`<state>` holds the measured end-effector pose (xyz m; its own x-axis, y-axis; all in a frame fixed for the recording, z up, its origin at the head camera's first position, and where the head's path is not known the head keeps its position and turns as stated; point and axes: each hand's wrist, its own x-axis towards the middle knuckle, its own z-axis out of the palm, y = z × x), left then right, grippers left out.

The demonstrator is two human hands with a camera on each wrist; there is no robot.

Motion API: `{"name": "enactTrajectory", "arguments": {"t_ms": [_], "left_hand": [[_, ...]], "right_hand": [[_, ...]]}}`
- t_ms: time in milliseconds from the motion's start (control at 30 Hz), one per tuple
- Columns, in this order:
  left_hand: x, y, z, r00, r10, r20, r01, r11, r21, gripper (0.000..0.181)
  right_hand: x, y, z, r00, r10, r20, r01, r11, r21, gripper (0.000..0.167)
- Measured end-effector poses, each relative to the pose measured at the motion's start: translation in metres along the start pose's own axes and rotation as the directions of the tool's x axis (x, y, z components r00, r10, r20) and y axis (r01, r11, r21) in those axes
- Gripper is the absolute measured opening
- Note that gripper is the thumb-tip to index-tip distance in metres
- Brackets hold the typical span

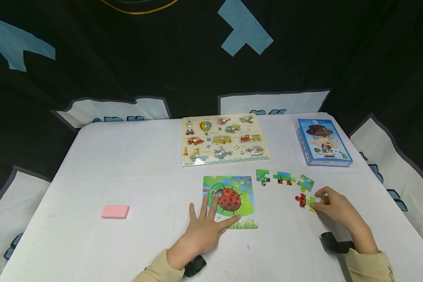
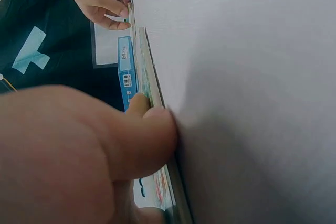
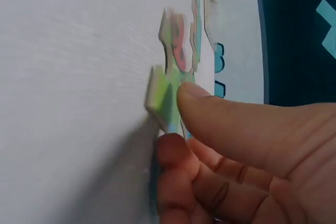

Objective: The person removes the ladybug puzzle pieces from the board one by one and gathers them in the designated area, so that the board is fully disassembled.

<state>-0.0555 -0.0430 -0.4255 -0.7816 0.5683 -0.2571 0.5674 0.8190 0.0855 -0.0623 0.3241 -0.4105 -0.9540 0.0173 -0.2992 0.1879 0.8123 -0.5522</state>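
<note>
A ladybug picture puzzle (image 1: 247,199) lies flat on the white table, with my left hand (image 1: 205,231) spread over its lower left part, fingers straight. In the left wrist view, the left hand's thumb (image 2: 152,140) rests at the puzzle's edge. To the right, my right hand (image 1: 336,207) pinches a green and red puzzle piece (image 1: 302,200) by its right end. The right wrist view shows the thumb and a finger of the right hand (image 3: 236,150) on the green end of that piece (image 3: 167,95). Several loose pieces (image 1: 284,178) lie between puzzle and right hand.
A wooden board with vehicle pictures (image 1: 225,140) lies behind the puzzle. A blue box (image 1: 324,141) stands at the back right. On the left part of the table (image 1: 81,188) lies a pink block (image 1: 115,212). A dark curtain (image 1: 183,58) hangs behind the table.
</note>
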Motion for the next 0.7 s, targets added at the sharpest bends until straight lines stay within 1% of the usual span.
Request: {"name": "enactTrajectory", "arguments": {"t_ms": [67, 133, 200, 267, 300, 367, 433, 500, 533, 600, 633, 700], "left_hand": [[0.0, 0.0, 0.0, 1.0, 0.001, -0.01, -0.001, 1.0, 0.001, 0.047], [0.0, 0.001, -0.001, 1.0, 0.002, -0.023, -0.002, 1.0, 0.005, 0.046], [-0.001, 0.002, -0.001, 0.999, 0.001, -0.033, -0.001, 1.0, 0.007, 0.045], [-0.001, 0.002, -0.001, 0.999, -0.001, -0.039, 0.001, 1.0, 0.006, 0.045], [-0.001, 0.002, -0.001, 0.999, -0.003, -0.04, 0.003, 1.0, 0.007, 0.045], [-0.001, 0.002, -0.001, 0.999, -0.002, -0.037, 0.002, 1.0, 0.004, 0.045], [0.0, 0.001, -0.001, 0.999, 0.0, -0.036, -0.001, 1.0, -0.008, 0.046], [0.0, 0.0, -0.001, 0.999, 0.006, -0.038, -0.007, 1.0, -0.025, 0.046], [0.0, 0.0, -0.001, 0.999, 0.009, -0.041, -0.011, 0.999, -0.035, 0.046], [-0.001, -0.001, -0.001, 0.999, 0.013, -0.047, -0.016, 0.998, -0.063, 0.046], [-0.001, -0.002, -0.001, 0.999, 0.013, -0.051, -0.017, 0.997, -0.073, 0.046], [-0.003, -0.002, -0.001, 0.998, 0.009, -0.064, -0.015, 0.995, -0.094, 0.045]], "right_hand": [[0.001, -0.005, -0.003, 1.0, 0.021, -0.006, -0.021, 0.999, -0.04, 0.041], [0.003, -0.015, -0.003, 1.0, 0.016, -0.017, -0.017, 0.998, -0.055, 0.041], [0.006, -0.029, 0.001, 0.999, -0.036, -0.037, 0.034, 0.999, -0.041, 0.039], [0.01, -0.046, 0.01, 0.989, -0.132, -0.067, 0.131, 0.991, -0.017, 0.036], [0.013, -0.056, 0.017, 0.98, -0.184, -0.077, 0.184, 0.983, -0.006, 0.036], [0.019, -0.075, 0.034, 0.952, -0.296, -0.081, 0.297, 0.955, 0.003, 0.039], [0.025, -0.094, 0.052, 0.914, -0.402, -0.057, 0.402, 0.916, -0.013, 0.044], [0.031, -0.112, 0.069, 0.875, -0.484, -0.002, 0.484, 0.874, -0.042, 0.049], [0.033, -0.119, 0.076, 0.855, -0.517, 0.03, 0.518, 0.854, -0.054, 0.05], [0.037, -0.132, 0.088, 0.83, -0.552, 0.081, 0.558, 0.826, -0.079, 0.052], [0.038, -0.137, 0.093, 0.821, -0.562, 0.1, 0.57, 0.816, -0.094, 0.053], [0.039, -0.144, 0.099, 0.812, -0.571, 0.119, 0.582, 0.805, -0.114, 0.052]]}}
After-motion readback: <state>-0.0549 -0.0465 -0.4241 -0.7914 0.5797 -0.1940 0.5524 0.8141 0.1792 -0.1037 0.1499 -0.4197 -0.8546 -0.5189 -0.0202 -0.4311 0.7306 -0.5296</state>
